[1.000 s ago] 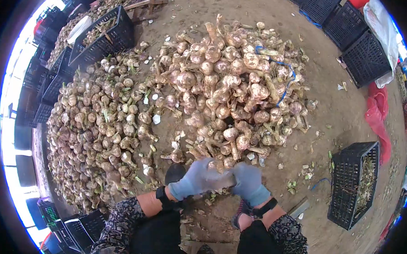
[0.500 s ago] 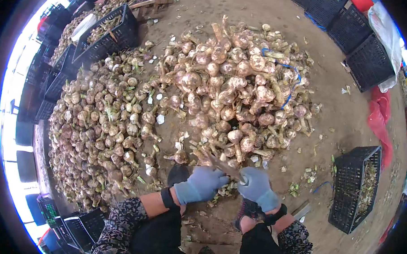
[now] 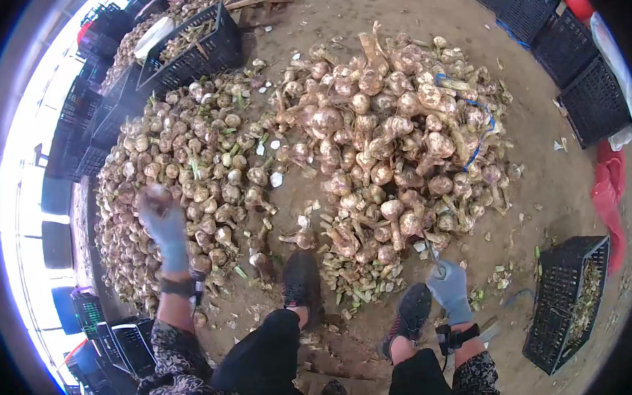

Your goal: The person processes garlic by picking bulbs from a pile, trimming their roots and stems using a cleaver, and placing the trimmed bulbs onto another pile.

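From my end, the brown ground (image 3: 495, 245) carries two big heaps of garlic. The left heap (image 3: 185, 158) spreads along the ground's left side, its bulbs mostly short-stemmed. The long-stemmed heap (image 3: 395, 130) rises nearer the middle, many stalks still attached, with a strip of bare ground between the two.

Black crates line the edges: a filled crate (image 3: 192, 47) beyond the left heap, stacked crates (image 3: 594, 99) by the far right corner, and a scrap crate (image 3: 566, 304) near the right edge, green and pale trimmings inside. A red cloth (image 3: 608, 201) lies along that right edge. At the near side of the long-stemmed heap sits a small pile of cut stems (image 3: 362, 279), just ahead of my two dark shoes (image 3: 411, 316). A blue string (image 3: 482, 134) curls over the heap's right side.

My gloved left hand (image 3: 166, 230) is above the left heap, a blurred brownish bulb (image 3: 156, 197) at its fingers; I can't tell whether they pinch it or are loose. My gloved right hand (image 3: 450, 286) is at the near right of the long-stemmed heap, fingers curled closed around a thin metal tool (image 3: 432, 253) that points away from me.
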